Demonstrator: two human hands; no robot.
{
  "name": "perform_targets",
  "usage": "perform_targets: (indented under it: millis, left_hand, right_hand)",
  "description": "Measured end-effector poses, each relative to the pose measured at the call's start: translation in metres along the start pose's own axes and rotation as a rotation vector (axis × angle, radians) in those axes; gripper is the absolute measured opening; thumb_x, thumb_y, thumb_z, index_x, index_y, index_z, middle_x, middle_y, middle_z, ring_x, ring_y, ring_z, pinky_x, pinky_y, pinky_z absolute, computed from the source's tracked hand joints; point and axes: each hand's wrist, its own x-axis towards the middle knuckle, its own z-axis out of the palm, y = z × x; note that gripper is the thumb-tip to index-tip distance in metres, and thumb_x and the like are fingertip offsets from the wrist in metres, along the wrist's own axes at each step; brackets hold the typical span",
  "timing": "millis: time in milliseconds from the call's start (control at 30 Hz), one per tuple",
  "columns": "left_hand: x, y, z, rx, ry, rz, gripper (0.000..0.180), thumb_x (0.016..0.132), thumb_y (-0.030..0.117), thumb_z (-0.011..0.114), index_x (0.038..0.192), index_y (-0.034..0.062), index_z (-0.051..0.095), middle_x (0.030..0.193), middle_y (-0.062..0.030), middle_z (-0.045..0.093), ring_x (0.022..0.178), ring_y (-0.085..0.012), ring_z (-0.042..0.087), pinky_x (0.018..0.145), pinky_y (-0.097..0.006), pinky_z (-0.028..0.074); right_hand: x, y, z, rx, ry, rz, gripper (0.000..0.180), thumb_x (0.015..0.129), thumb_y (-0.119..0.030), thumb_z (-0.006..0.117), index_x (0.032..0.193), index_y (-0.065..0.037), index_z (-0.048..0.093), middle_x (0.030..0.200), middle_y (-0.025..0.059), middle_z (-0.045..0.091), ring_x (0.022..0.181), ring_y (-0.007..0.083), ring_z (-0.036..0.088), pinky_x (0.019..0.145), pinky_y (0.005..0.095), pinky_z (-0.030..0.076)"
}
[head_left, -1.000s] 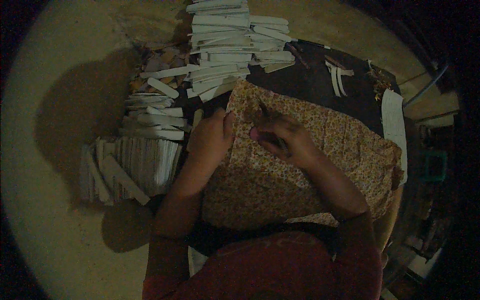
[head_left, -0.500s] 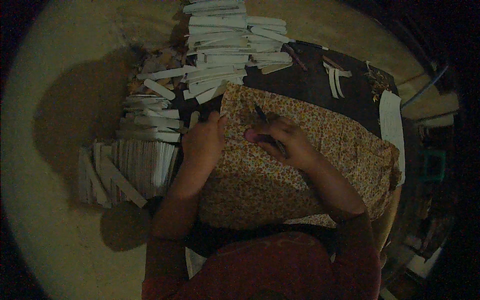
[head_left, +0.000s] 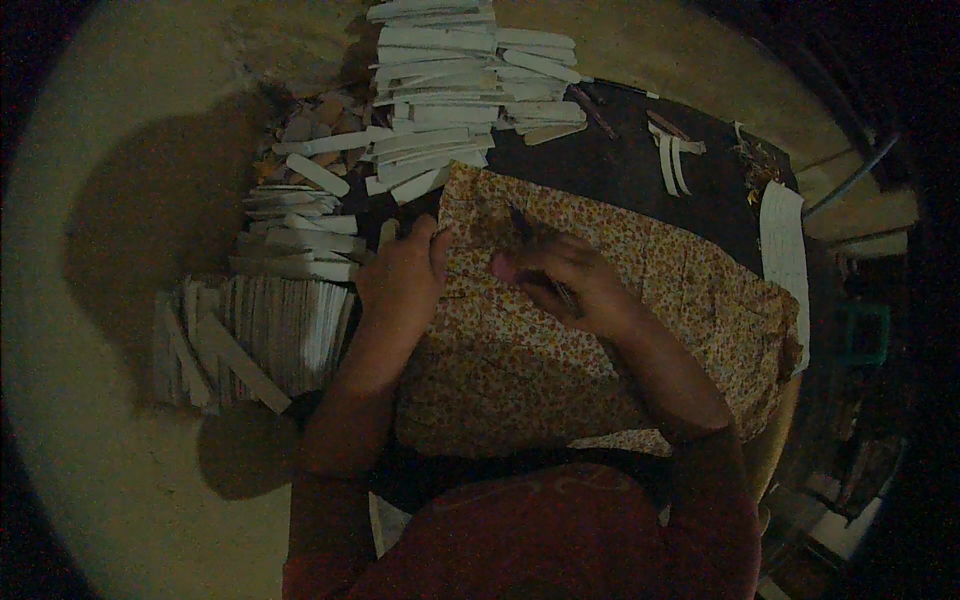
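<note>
A floral-patterned cloth (head_left: 540,370) in yellow and brown lies across the dark surface in front of me and over my lap. Its upper left edge is pinched in the curled fingers of my left hand (head_left: 405,270). Over the upper part of the cloth, my right hand (head_left: 575,280) is closed around a dark, slim, pen-like tool (head_left: 521,224) pointing away from me; dim light hides its exact kind. A small pinkish spot (head_left: 503,267) shows by the right fingers, and I cannot make out what it is.
Pale flat strips are piled in a tall stack (head_left: 435,80) at the back. More strips form a pile (head_left: 300,230) and an upright row (head_left: 280,325) at left. Loose strips (head_left: 670,160) lie at back right, near a white sheet (head_left: 783,240). A green frame (head_left: 865,335) stands far right.
My right hand has shifted slightly and the tool's tip looks blurrier and more upright. My left hand has moved slightly left, still at the cloth's edge.
</note>
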Motion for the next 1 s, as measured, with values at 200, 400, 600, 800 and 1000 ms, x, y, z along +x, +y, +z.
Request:
perform_targets:
  millis: [200, 400, 600, 800, 1000]
  left_hand:
    - [-0.001, -0.001, 0.003, 0.014, 0.023, -0.002, 0.02, 0.086, 0.033, 0.049, 0.092, 0.0135, 0.05, 0.063, -0.0136, 0.059, 0.062, -0.0359, 0.06, 0.052, -0.049, 0.046]
    - [-0.001, 0.001, 0.002, 0.043, 0.008, -0.023, 0.02, 0.086, 0.033, 0.049, 0.091, 0.0136, 0.051, 0.062, -0.0131, 0.059, 0.06, -0.0348, 0.06, 0.05, -0.048, 0.046]
    - [-0.001, 0.001, 0.002, 0.023, 0.038, 0.007, 0.02, 0.086, 0.032, 0.049, 0.089, 0.0127, 0.05, 0.058, -0.013, 0.058, 0.058, -0.0338, 0.06, 0.049, -0.048, 0.045]
    - [-0.001, -0.001, 0.005, 0.018, 0.051, 0.034, 0.02, 0.087, 0.031, 0.049, 0.088, 0.0118, 0.049, 0.057, -0.0128, 0.057, 0.055, -0.0335, 0.059, 0.048, -0.046, 0.045]
    - [0.0, -0.003, 0.007, 0.007, 0.027, 0.036, 0.02, 0.087, 0.031, 0.048, 0.088, 0.0109, 0.049, 0.057, -0.0129, 0.057, 0.055, -0.0331, 0.059, 0.047, -0.046, 0.045]
  right_hand:
    - [0.008, -0.005, -0.003, 0.071, 0.003, -0.05, 0.038, 0.069, 0.0, 0.067, 0.104, -0.009, 0.056, 0.1, 0.0096, 0.061, 0.089, 0.0275, 0.058, 0.082, 0.0372, 0.044]
    - [0.007, -0.009, -0.006, 0.179, 0.003, 0.006, 0.038, 0.071, 0.001, 0.065, 0.106, -0.008, 0.055, 0.1, 0.0093, 0.062, 0.09, 0.0274, 0.059, 0.086, 0.0383, 0.043]
    - [-0.008, 0.004, -0.008, 0.26, 0.023, 0.153, 0.03, 0.076, 0.001, 0.062, 0.104, -0.006, 0.054, 0.099, 0.0105, 0.062, 0.089, 0.021, 0.06, 0.082, 0.0345, 0.045]
    - [-0.003, -0.002, -0.009, 0.213, 0.038, 0.234, 0.024, 0.076, 0.002, 0.062, 0.098, -0.006, 0.055, 0.097, 0.0106, 0.062, 0.089, 0.021, 0.06, 0.085, 0.0361, 0.045]
    - [0.003, 0.0, -0.002, 0.193, 0.023, 0.036, 0.029, 0.071, 0.003, 0.064, 0.098, -0.007, 0.056, 0.097, 0.0094, 0.062, 0.093, 0.0275, 0.059, 0.098, 0.0446, 0.034]
